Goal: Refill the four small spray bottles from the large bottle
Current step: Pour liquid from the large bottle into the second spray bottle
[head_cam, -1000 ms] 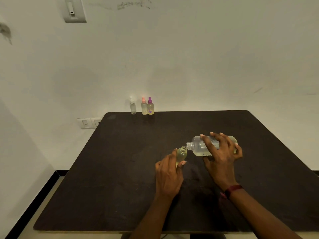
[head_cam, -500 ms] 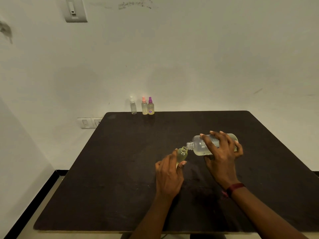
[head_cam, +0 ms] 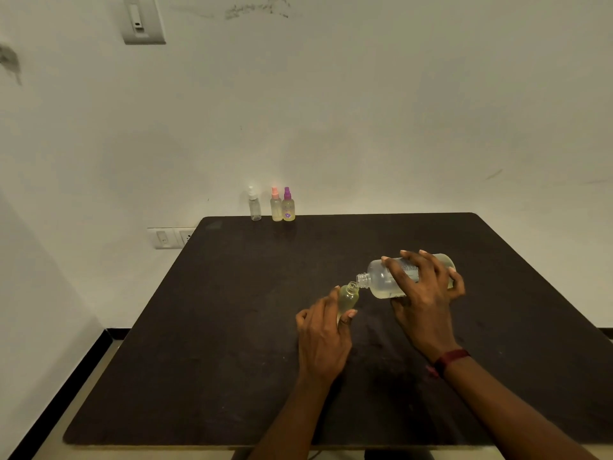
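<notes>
My right hand (head_cam: pixel 423 303) grips the large clear bottle (head_cam: pixel 381 280), which is tipped on its side with its uncapped neck pointing left. Pale yellowish liquid lies in it. The neck meets the open mouth of a small capless bottle (head_cam: pixel 349 296) that my left hand (head_cam: pixel 323 340) holds, tilted toward the large bottle. That small bottle holds yellowish liquid. Three small spray bottles stand at the table's far edge: one with a white top (head_cam: pixel 254 207), one with a pink top (head_cam: pixel 275 207) and one with a purple top (head_cam: pixel 288 207).
The dark square table (head_cam: pixel 232 327) stands against a white wall. A wall socket plate (head_cam: pixel 170 237) sits left of the table's far corner. A red band is on my right wrist (head_cam: pixel 447 360).
Both hands and bottles have stayed almost still; the large bottle has shifted very slightly to the right.
</notes>
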